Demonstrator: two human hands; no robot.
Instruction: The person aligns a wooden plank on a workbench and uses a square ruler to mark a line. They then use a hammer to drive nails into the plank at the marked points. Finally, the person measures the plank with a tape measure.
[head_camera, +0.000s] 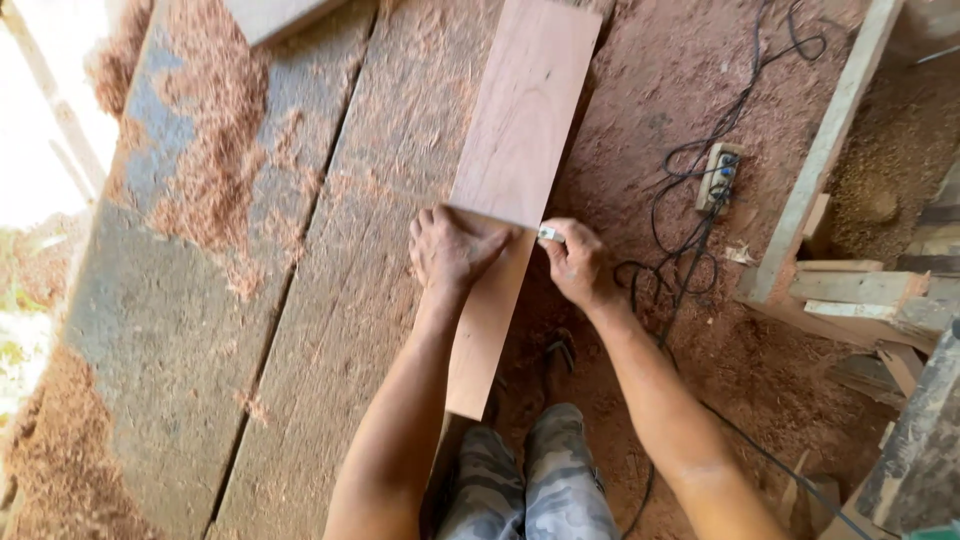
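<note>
A long reddish wooden plank (522, 120) lies on a workbench of wide grey boards (330, 330), running from the top of the view toward me. My left hand (450, 248) presses flat on the plank near its middle, fingers spread. My right hand (575, 262) is at the plank's right edge, pinching a small white marker or chalk piece (547, 233) against the wood. A thin line crosses the plank just above my hands.
Red sawdust (215, 150) is piled on the bench's left boards and covers the ground. A power strip (718, 177) with black cables lies on the ground to the right. Pale timber offcuts (850, 285) are stacked at right. My camouflage trousers (530, 480) show below.
</note>
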